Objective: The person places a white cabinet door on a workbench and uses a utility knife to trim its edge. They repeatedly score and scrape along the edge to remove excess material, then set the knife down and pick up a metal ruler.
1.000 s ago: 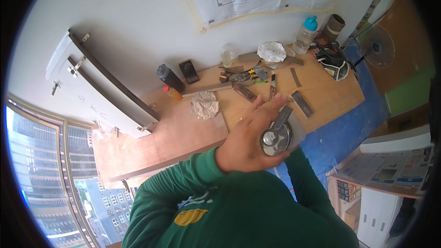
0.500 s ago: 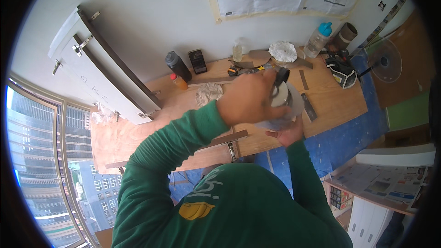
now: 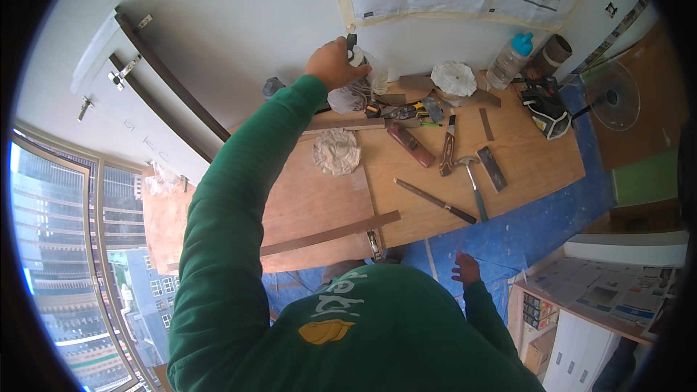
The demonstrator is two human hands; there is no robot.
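My left hand [image 3: 330, 65] reaches to the back of the table by the wall, fingers closed around the dark-and-white top of a translucent jug [image 3: 350, 96]. Whether the jug rests on the table is unclear. My right hand [image 3: 468, 268] hangs past the front edge, fingers apart and holding nothing. Around the middle lie a brown hand plane [image 3: 410, 145], an orange-and-black handled tool [image 3: 446, 152], a hammer [image 3: 479, 199], a long narrow tool [image 3: 434, 200], a dark block [image 3: 492, 168] and a crumpled pale disc [image 3: 335, 151].
A white panel with hinges [image 3: 138, 120] leans at left beside a window [image 3: 54, 239]. At back right stand a blue-capped bottle [image 3: 504, 65], a tube [image 3: 553, 56] and a tool bag [image 3: 541, 112]. A fan [image 3: 610, 96] and blue floor covering [image 3: 494, 239] are at right.
My left hand has carried the jug up and back toward the wall. My right hand, under the jug half a second ago, has let go and dropped below the table edge.
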